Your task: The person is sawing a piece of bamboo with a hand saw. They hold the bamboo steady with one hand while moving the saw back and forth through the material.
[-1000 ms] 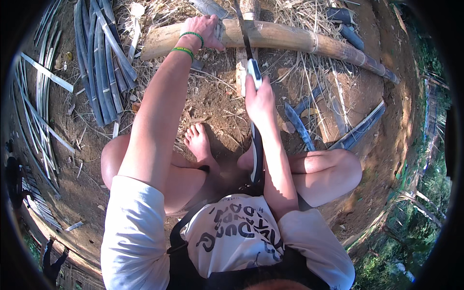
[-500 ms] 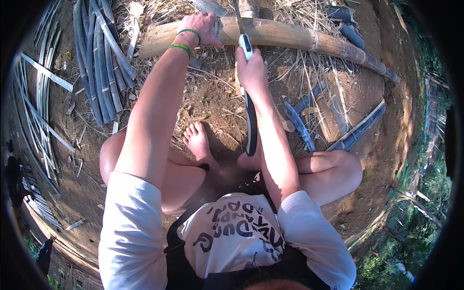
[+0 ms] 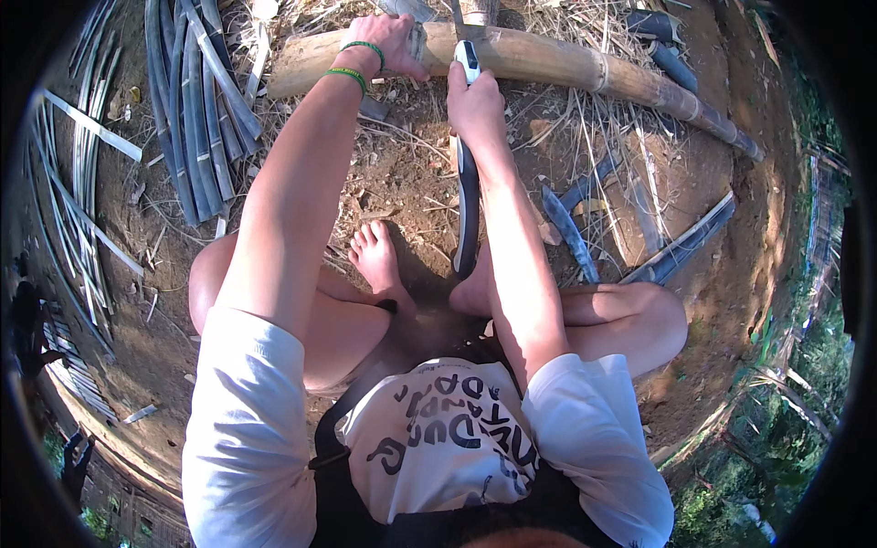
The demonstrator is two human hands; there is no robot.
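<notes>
"So, what's held?"

"Left hand (image 3: 388, 44): fingers clasping the bamboo pole (image 3: 530, 59), which lies crosswise beyond the feet (image 3: 375, 256); pin it firmly. Right hand (image 3: 478, 105): fingers wrapped around the saw (image 3: 467, 192); blade (image 3: 459, 14) contact looks unclear, so stroke straight, clear of skin."

Thick tan bamboo pole (image 3: 548, 65): crosswise before the person (image 3: 443, 447), left hand (image 3: 388, 47) on top. Black-and-white saw (image 3: 468, 215): across the pole, right hand (image 3: 476, 105) upon it. Flat grey bamboo strips (image 3: 194, 119): brown earth (image 3: 708, 292), left. Thin pale bamboo slivers (image 3: 87, 183): farther left. Curved grey bamboo piece (image 3: 572, 236): right.
</notes>
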